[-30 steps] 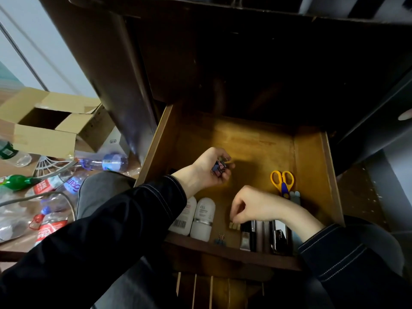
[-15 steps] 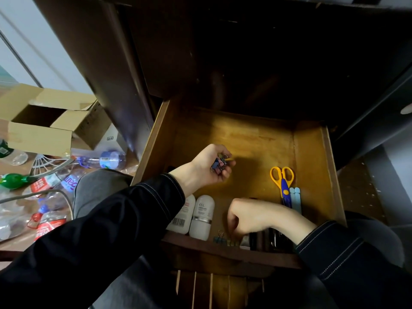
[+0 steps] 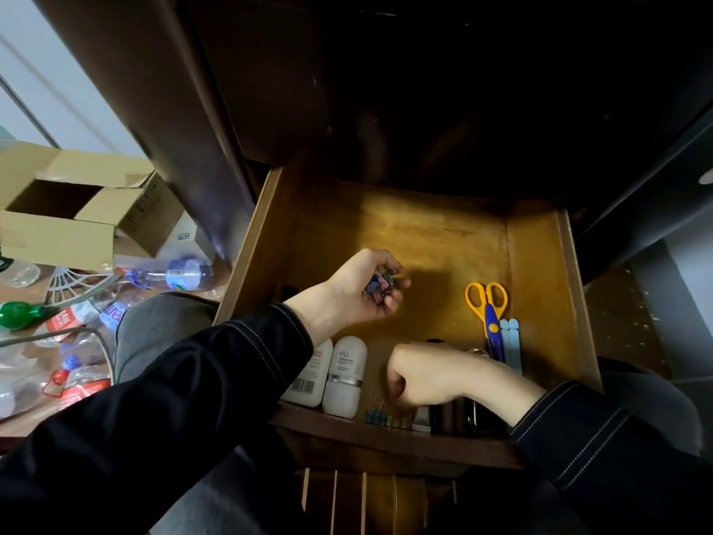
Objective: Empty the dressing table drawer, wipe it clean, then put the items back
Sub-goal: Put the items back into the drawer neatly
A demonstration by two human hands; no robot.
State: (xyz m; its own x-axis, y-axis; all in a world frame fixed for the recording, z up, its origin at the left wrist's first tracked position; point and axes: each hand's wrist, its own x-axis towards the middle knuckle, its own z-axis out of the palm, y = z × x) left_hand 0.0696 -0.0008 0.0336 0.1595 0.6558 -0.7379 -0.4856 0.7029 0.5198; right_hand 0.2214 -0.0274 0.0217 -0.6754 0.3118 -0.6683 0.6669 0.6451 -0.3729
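L fingers [image 3: 390, 302] curled round a bunch of clips [image 3: 380, 284], L hand [image 3: 355, 293] over drawer [image 3: 424, 233] middle. R fingers [image 3: 397, 395] curled down onto clip row [image 3: 376, 417] at front wall. Tips hidden, so I can't tell if they pinch anything. R hand [image 3: 420, 376] low in drawer front. Bottles [image 3: 344, 376] x2 lie just L of it, scissors [image 3: 487, 307] + blue sticks [image 3: 511, 341] on R side.

1. Two white bottles [image 3: 344, 374].
2. One pair of yellow-handled scissors [image 3: 487, 307].
3. Two pale blue sticks [image 3: 509, 341].
4. One open cardboard box [image 3: 58, 233].
5. A bunch of binder clips [image 3: 380, 284] in the left hand [image 3: 357, 289], too clustered to count.
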